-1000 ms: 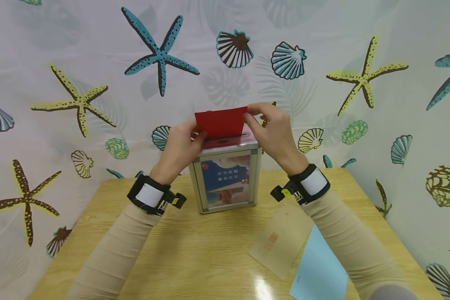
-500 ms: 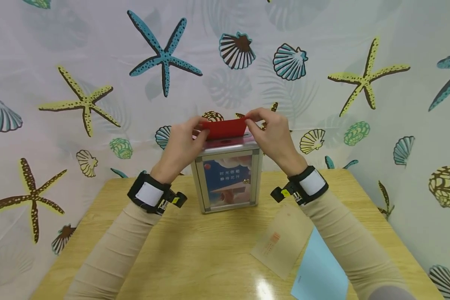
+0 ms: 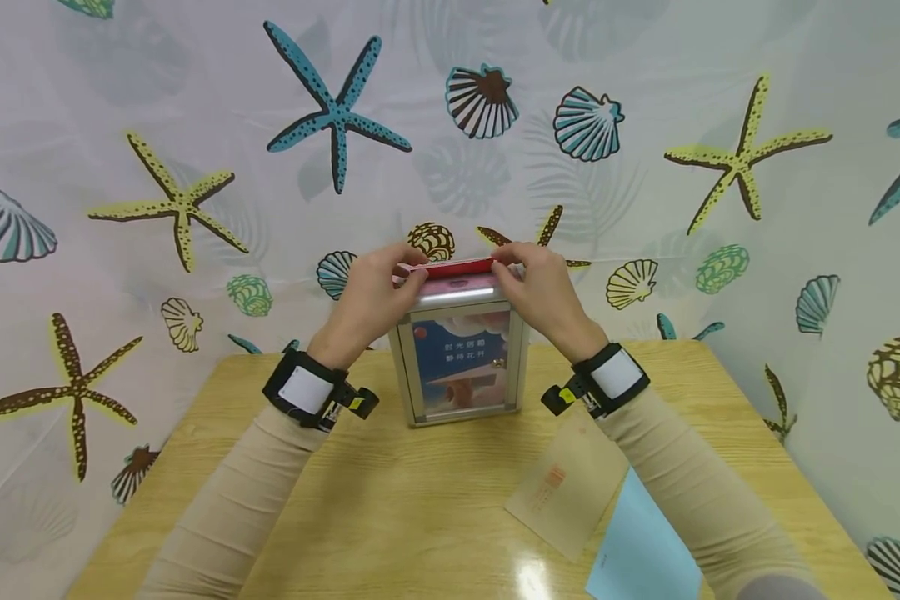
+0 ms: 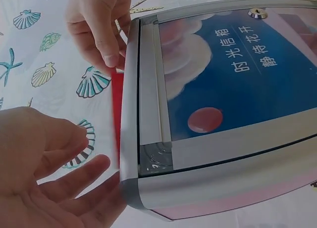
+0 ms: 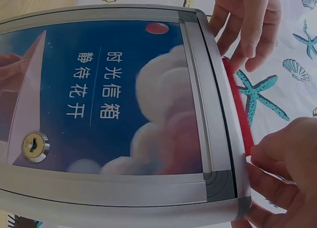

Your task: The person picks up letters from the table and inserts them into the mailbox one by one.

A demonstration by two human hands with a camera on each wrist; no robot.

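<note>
A silver-framed letter box (image 3: 461,362) with a blue picture front and a small lock (image 5: 35,146) stands upright on the table. A red envelope (image 3: 461,267) sits low in the slot on its top, with only a narrow strip showing. At the strip's right end, my right hand (image 3: 543,287) pinches it between thumb and fingers. My left hand (image 3: 371,296) is at the left end; in the left wrist view its fingers (image 4: 81,181) are spread, with a gap between the thumb and the red strip (image 4: 117,121). The slot itself is mostly hidden.
A tan envelope (image 3: 570,487) lies on the wooden table (image 3: 390,508) to the right of the letter box. Partly beneath my right forearm is a light blue envelope (image 3: 645,546). A curtain (image 3: 450,183) printed with shells and starfish hangs behind.
The red envelope has sunk down into the slot, from a tall panel to a thin strip. Both hands have come down with it, and the left fingers have loosened.
</note>
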